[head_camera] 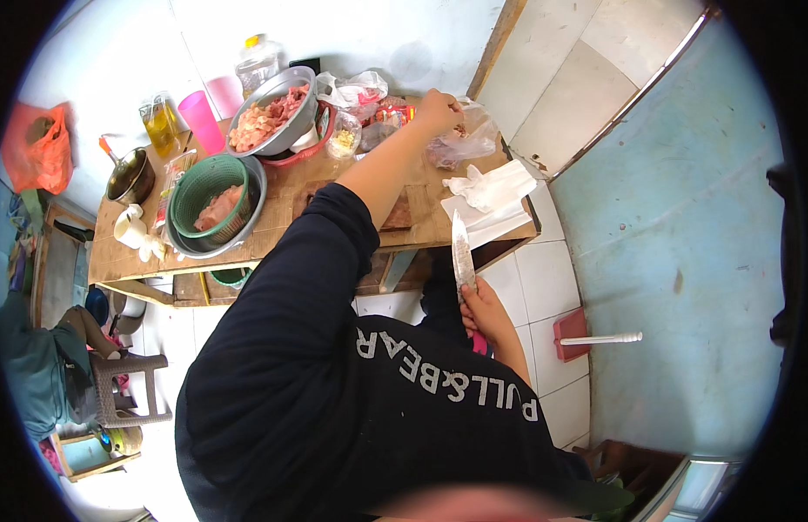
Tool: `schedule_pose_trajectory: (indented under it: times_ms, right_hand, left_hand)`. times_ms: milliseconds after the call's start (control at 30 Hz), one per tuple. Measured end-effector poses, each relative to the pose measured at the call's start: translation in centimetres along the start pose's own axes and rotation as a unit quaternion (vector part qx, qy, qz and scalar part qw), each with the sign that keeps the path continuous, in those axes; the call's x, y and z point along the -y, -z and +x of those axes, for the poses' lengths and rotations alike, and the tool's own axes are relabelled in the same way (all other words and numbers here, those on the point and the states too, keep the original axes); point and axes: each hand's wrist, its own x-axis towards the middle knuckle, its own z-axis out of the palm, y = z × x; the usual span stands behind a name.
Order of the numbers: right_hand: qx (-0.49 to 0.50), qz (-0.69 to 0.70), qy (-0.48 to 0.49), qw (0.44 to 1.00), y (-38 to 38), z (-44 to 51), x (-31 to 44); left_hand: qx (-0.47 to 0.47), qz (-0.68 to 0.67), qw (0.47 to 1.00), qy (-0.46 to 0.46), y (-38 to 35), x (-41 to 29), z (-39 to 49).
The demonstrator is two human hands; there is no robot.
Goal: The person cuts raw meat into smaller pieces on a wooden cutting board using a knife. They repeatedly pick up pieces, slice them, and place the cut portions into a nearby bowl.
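Note:
My right hand (487, 312) is closed around a kitchen knife (463, 251) near the base of its stained blade. The blade points up toward the table edge, and a pink part, seemingly the handle, shows below my fingers. My left arm stretches across the wooden table (280, 196). With fingers curled, my left hand (440, 112) is at a clear plastic bag (472, 140) with reddish-brown contents; whether it grips anything is hidden. White paper (492, 189) lies crumpled at the table's right corner. Partly under my forearm is a brown wooden board (397, 214).
A grey basin (306, 121) of cut raw meat stands at the back. Left of it, a green colander (182, 196) holding pale meat sits inside another basin. A pan (131, 179), pink cup (201, 121) and oil container (159, 127) stand farther left. Another person (41, 372) is at far left.

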Motion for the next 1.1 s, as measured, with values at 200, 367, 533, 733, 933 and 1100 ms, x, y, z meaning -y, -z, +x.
schedule_pose_trajectory:
  times_ms: [200,367,533,733,933,1100]
  right_hand:
    - [0.033,0.029,0.012,0.999,-0.7,0.6,-0.6]
    - [0.031,0.013,-0.010,0.999,-1.0,0.9,-1.4]
    - [0.025,0.001,-0.018,1.000,-1.3,0.9,-2.1]
    - [0.036,-0.015,-0.008,0.999,-2.7,1.0,-2.2]
    - [0.041,-0.009,-0.002,0.999,-3.7,1.0,-2.7]
    - [0.031,-0.022,-0.009,0.999,-3.9,0.9,-3.5]
  left_hand:
    - [0.179,-0.552,0.796,0.171,5.9,-1.6,-3.4]
    - [0.082,-0.404,0.900,0.143,9.1,0.4,-9.8]
    - [0.102,-0.146,0.978,0.107,9.1,6.4,-17.2]
    - [0.177,0.210,0.961,0.039,8.0,6.3,-23.1]
    - [0.034,0.240,0.970,-0.014,5.5,5.5,-24.3]
    - [0.003,0.214,0.973,-0.092,4.9,7.5,-23.5]
